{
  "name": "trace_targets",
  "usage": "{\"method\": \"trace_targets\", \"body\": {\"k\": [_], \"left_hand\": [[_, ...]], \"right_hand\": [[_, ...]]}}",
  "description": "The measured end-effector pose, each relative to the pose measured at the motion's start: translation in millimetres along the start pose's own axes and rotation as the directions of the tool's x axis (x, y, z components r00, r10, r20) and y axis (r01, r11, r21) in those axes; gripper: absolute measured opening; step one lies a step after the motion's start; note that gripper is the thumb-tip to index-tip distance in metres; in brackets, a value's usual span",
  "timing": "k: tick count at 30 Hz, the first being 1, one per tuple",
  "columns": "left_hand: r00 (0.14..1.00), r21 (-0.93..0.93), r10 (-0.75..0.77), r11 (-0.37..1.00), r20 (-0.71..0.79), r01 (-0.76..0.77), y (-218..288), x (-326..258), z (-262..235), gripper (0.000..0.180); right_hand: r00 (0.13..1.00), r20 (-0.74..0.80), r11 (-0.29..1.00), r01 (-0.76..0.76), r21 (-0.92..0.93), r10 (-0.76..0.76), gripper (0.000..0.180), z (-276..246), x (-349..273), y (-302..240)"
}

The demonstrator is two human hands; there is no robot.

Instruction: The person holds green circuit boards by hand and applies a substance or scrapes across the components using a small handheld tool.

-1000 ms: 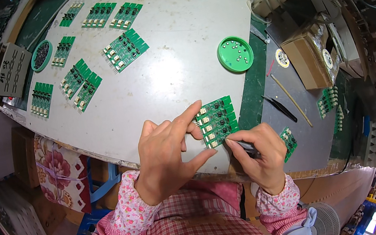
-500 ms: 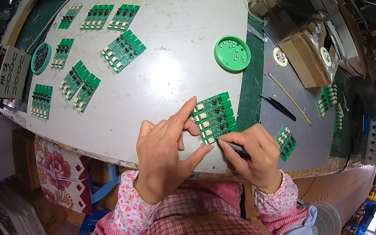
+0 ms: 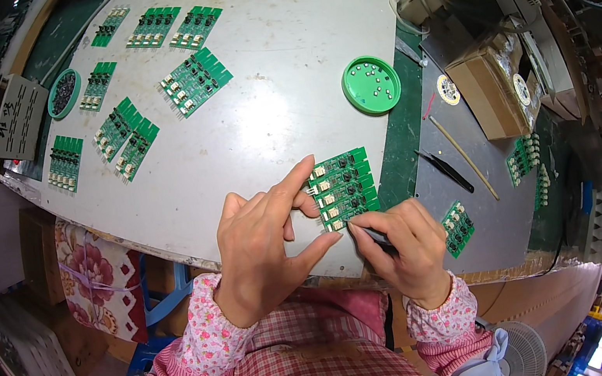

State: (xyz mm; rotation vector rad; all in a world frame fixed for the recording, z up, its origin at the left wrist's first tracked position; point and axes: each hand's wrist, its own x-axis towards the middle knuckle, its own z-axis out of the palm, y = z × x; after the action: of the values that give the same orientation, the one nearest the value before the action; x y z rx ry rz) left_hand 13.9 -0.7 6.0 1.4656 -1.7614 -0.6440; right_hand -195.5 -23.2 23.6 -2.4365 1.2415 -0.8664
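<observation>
In front of me a green circuit board (image 3: 346,187) lies at the right part of the grey table, carrying rows of white connectors and black parts. My left hand (image 3: 258,238) brackets its left side, index finger at the far corner and thumb by the near edge, with another fingertip against the pins. At the near edge of the board, my right hand (image 3: 405,246) is closed in a pinch. Something dark shows between its thumb and fingers, mostly hidden by them. A smaller green board (image 3: 459,228) rests just right of that hand.
A green round dish (image 3: 371,85) holds several tiny parts. Black tweezers (image 3: 445,170) and a thin stick (image 3: 466,158) lie to the right, near a cardboard box (image 3: 487,97). Several boards (image 3: 196,82) are spread at the far left, beside a dish of dark parts (image 3: 65,93).
</observation>
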Motion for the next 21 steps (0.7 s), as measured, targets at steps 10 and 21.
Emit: {"method": "trace_targets", "body": {"k": [10, 21], "left_hand": [[1.000, -0.007, -0.002, 1.000, 0.003, 0.002, 0.0, -0.1, 0.4, 0.093], [1.000, -0.017, -0.007, 1.000, -0.018, 0.007, 0.3, 0.5, 1.3, 0.096]], "right_hand": [[0.999, 0.014, 0.999, 0.036, -0.032, -0.035, 0.022, 1.1, -0.5, 2.4], [0.998, -0.024, 0.998, 0.059, -0.016, -0.060, 0.025, -2.2, -1.1, 2.7]]}}
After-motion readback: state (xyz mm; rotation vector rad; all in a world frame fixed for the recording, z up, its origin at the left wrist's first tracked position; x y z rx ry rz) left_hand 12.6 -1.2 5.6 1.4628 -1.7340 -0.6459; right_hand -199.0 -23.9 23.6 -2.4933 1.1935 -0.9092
